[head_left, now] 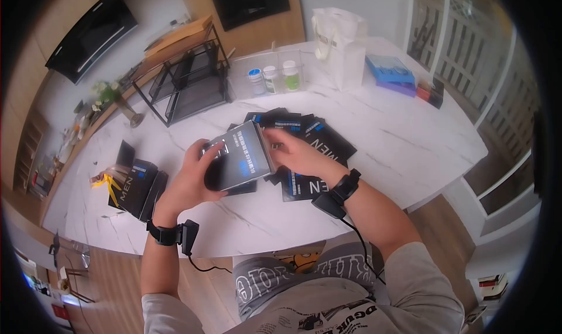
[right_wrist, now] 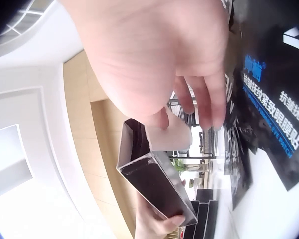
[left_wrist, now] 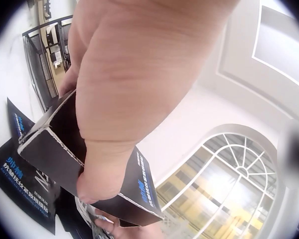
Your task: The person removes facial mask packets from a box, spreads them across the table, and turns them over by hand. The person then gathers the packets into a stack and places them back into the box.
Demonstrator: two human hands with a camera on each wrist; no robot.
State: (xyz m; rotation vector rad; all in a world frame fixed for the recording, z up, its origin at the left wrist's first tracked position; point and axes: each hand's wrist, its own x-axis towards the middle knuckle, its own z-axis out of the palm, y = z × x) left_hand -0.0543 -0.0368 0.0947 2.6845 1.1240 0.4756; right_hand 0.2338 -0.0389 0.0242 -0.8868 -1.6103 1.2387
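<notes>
My left hand [head_left: 196, 173] grips a black box [head_left: 240, 158] with blue and white lettering, thumb at the near edge and fingers over the printed face. The box is tilted above the table. Its open end shows in the right wrist view, where a pale flap [right_wrist: 170, 132] stands out from the rim. At that end is my right hand [head_left: 290, 152], its thumb bent against the flap while three other fingers reach past it. The right index finger is hidden there. Beneath and beside the hands lie several flat black packets [head_left: 319, 144] marked MEN.
Several black boxes [head_left: 137, 188] with a yellow ribbon stand at the left. Behind are a dark metal rack [head_left: 187, 88], a clear bin [head_left: 240, 79] with bottles, a white paper bag [head_left: 339, 47] and a blue box [head_left: 389, 69]. The marble-look table [head_left: 421, 141] has a curved edge.
</notes>
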